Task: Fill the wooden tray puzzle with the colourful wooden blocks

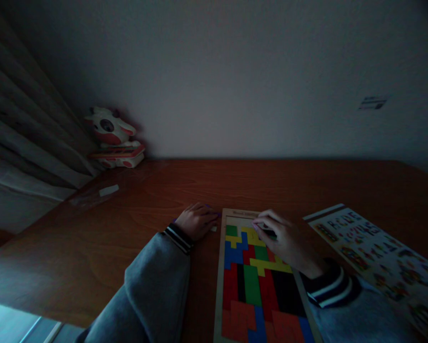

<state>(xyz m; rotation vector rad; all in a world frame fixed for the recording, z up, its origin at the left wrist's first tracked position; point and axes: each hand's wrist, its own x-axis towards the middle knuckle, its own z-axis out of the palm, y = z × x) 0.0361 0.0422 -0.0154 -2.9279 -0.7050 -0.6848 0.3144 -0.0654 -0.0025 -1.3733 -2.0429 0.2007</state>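
A wooden puzzle board (219,286) lies on the table in front of me, filled mostly with red, blue, green, yellow and black block-shaped pieces. Bare tray floor (240,221) shows near its far end. Over the board's far right part is my right hand (283,238), thumb and forefinger pinched together; whatever is between them is too small to make out. My left hand (198,220) rests just left of the board, fingers stretched out low over the table. Purple pieces (208,206) peek out around it, largely covered. A small pale piece (213,228) lies beside its fingertips.
To the right of the board lies a printed picture sheet (374,257). A white and red cow-shaped toy (112,136) stands at the back left by the curtain (24,119). Clear plastic with a white label (108,190) lies on the wooden table (92,238). A wall rises behind.
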